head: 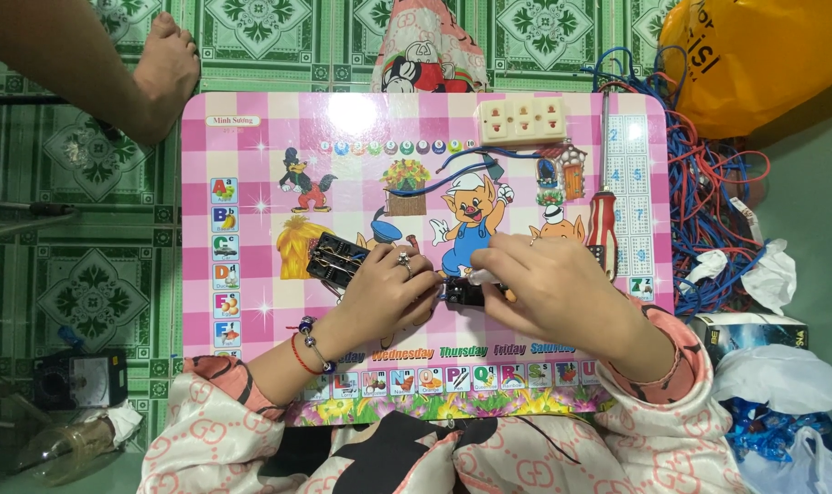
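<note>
My left hand [390,288] and my right hand [549,288] meet over the middle of a pink checked cartoon table [251,165]. Between them they grip a small black electrical part [464,293]. The right fingers also pinch a thin tool with an orange tip [507,295] against it. A black open socket housing [335,256] lies just left of my left hand. A cream triple socket face [521,119] sits at the table's far edge, with a blue wire [453,174] running from it. A red-handled screwdriver [603,224] lies at the right.
A tangle of blue and red wires [709,201] and a yellow bag [755,55] lie to the right. Another person's foot [164,73] rests by the table's far left corner. A black meter [77,380] and a plastic bottle [68,448] sit on the green tiled floor.
</note>
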